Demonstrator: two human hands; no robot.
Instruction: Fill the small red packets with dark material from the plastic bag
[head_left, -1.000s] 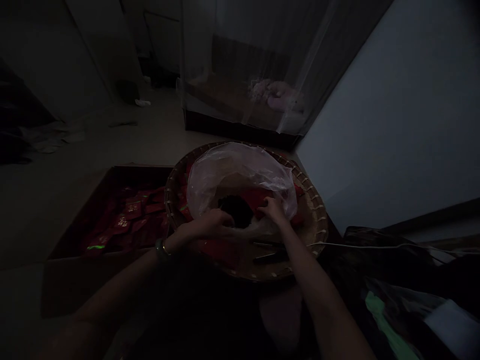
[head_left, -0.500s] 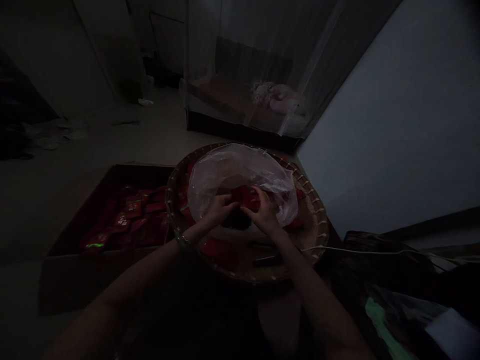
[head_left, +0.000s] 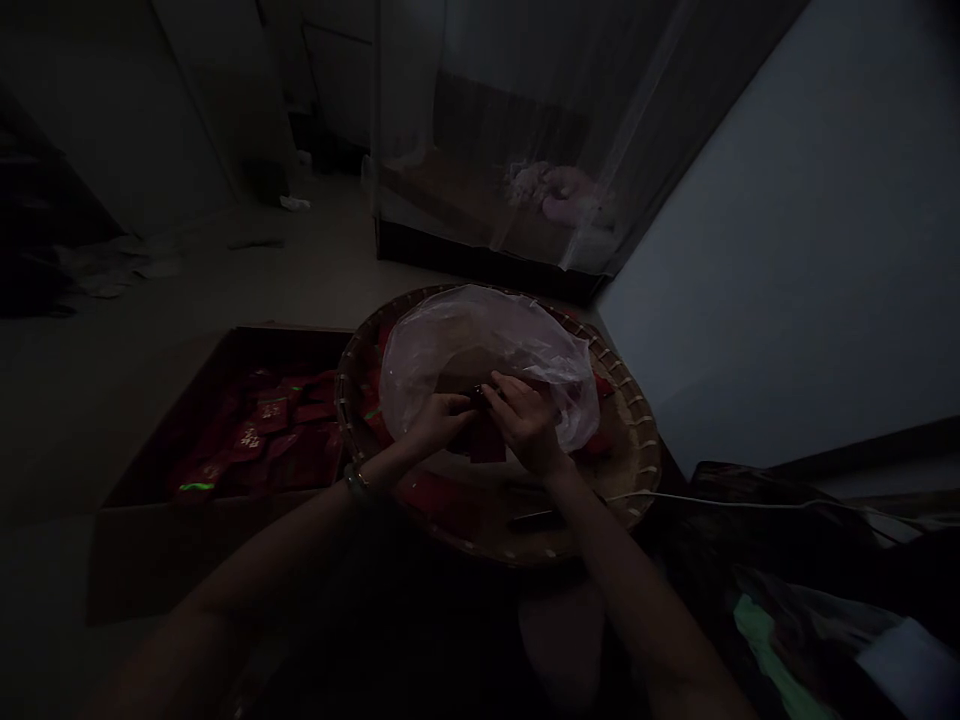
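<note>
Dim room, low light, detail limited. Person seated over a round woven bamboo tray point(head_left: 643, 452), both hands working at its middle. Right hand point(head_left: 527, 422) curled, fingers closed on the top of a dark red packet point(head_left: 487, 444); the packet hangs upright between the hands, over the tray, its lower part free. Left hand point(head_left: 433, 422) sits just beside it, fingers partly closed and reaching in at the packet's top; cannot tell whether it grips or only touches. Bracelet point(head_left: 358, 484) on the left wrist. Clear plastic bag point(head_left: 469, 345) lies bunched in the tray's far half, just beyond the hands, its open mouth facing them. Loose red packets point(head_left: 439, 503) lie in the tray under the hands, with more along the rim near the bag. Dark-handled tool point(head_left: 532, 519) lies in the tray's near right part; exact type too dim to tell. Left of the tray, touching or almost touching it, a cardboard box point(head_left: 202, 560) holds many red packets point(head_left: 259, 432) with gold-looking print. White cable point(head_left: 720, 502) runs right from the tray's rim. Behind, a bed point(head_left: 480, 255) under mosquito netting point(head_left: 420, 110) stands on the floor point(head_left: 217, 285).
</note>
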